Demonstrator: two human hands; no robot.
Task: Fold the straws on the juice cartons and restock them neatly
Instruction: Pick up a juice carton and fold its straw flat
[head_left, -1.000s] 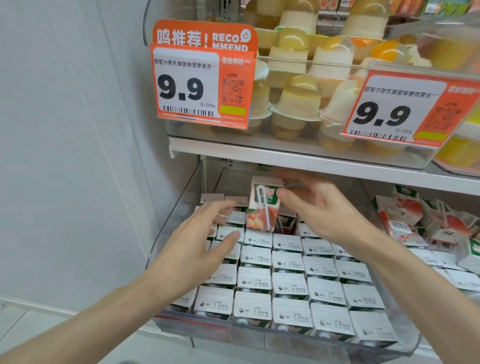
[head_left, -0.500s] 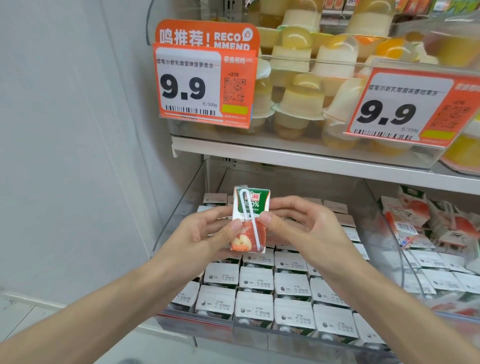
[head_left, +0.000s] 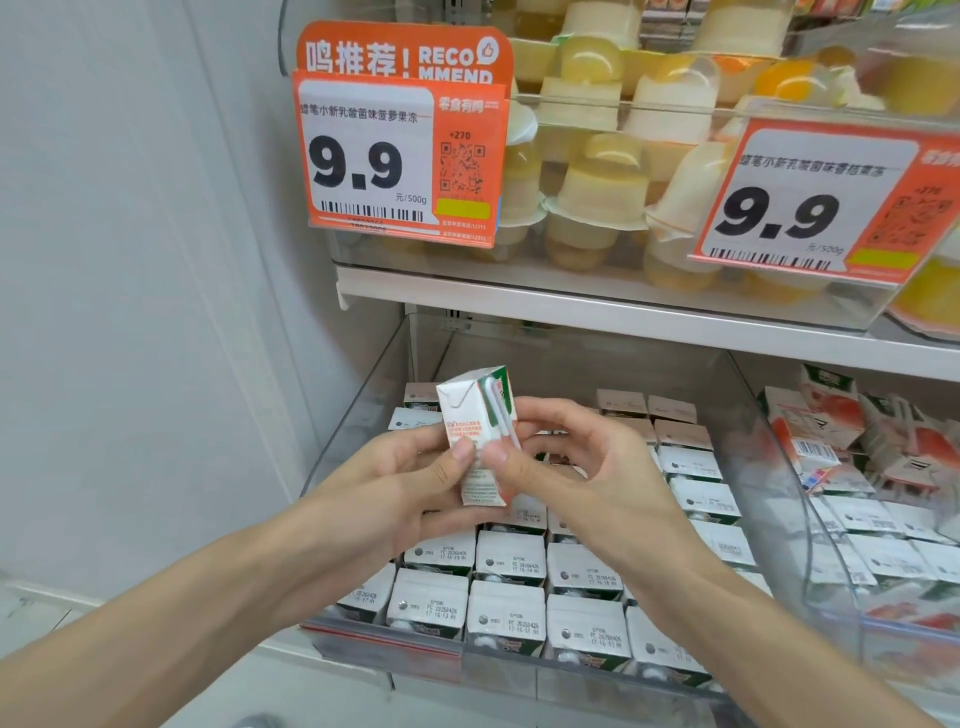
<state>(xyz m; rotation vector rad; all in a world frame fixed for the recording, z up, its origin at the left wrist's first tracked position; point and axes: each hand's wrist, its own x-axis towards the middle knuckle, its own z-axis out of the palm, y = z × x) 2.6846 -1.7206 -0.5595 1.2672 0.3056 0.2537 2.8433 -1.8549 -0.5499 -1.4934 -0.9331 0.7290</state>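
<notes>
A small white, green and red juice carton (head_left: 474, 431) is held upright above the clear bin, its printed side panel turned toward me. A white straw (head_left: 500, 415) in its wrapper runs along the carton's right edge. My left hand (head_left: 410, 483) grips the carton from the left, thumb on the side panel. My right hand (head_left: 566, 467) holds it from the right, thumb at the straw's lower part. Below, several cartons (head_left: 509, 597) stand in tidy rows, white tops up.
The clear plastic bin (head_left: 769, 467) sits on the lower shelf, with a white wall to its left. A second bin at right holds loosely piled cartons (head_left: 872, 457). The upper shelf carries jelly cups (head_left: 602, 176) behind orange 9.9 price tags (head_left: 400, 161).
My right hand lifted the carton out of the bin and my left hand joined it. The carton has since been turned, so the side panel now faces me instead of the fruit picture.
</notes>
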